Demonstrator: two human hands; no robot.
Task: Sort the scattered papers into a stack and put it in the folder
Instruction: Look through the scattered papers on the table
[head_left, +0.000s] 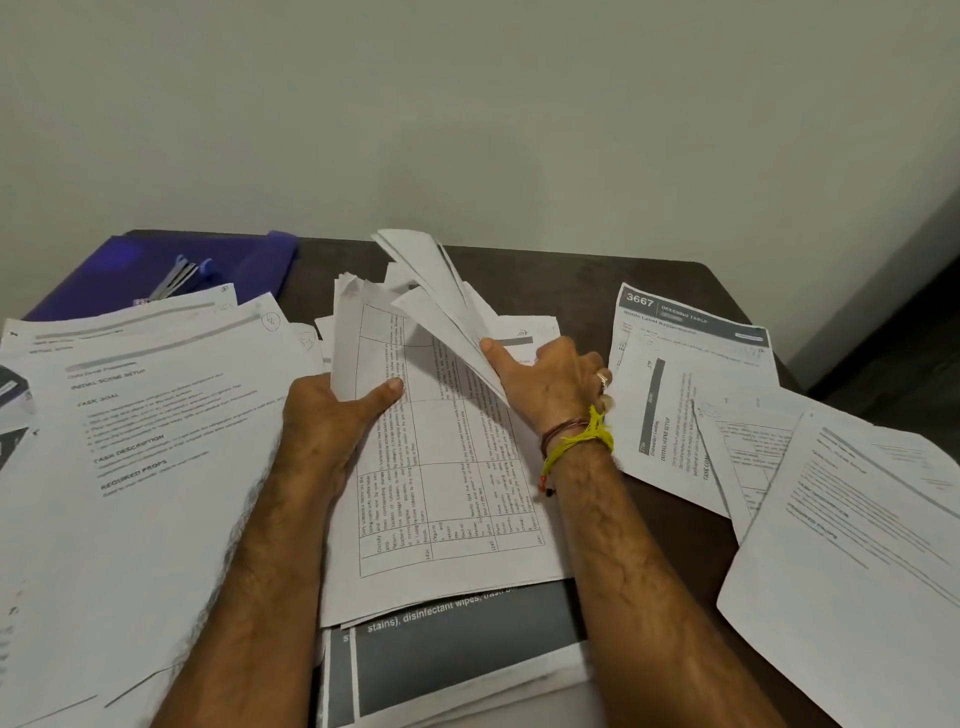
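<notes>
right now my left hand (332, 410) pinches the gathered stack (436, 467) at its left edge, thumb on top, while my right hand (556, 384) curls round a fan of lifted sheets (441, 296). the stack's long axis runs away from me; the purple folder (156, 270) lies far-left, nearer my left hand.

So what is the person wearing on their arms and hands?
Both forearms are bare, with no sleeves showing. The right hand has a ring on one finger. That wrist wears a yellow thread band with loose ends, next to thin reddish-brown threads. The left hand wears nothing.
</notes>
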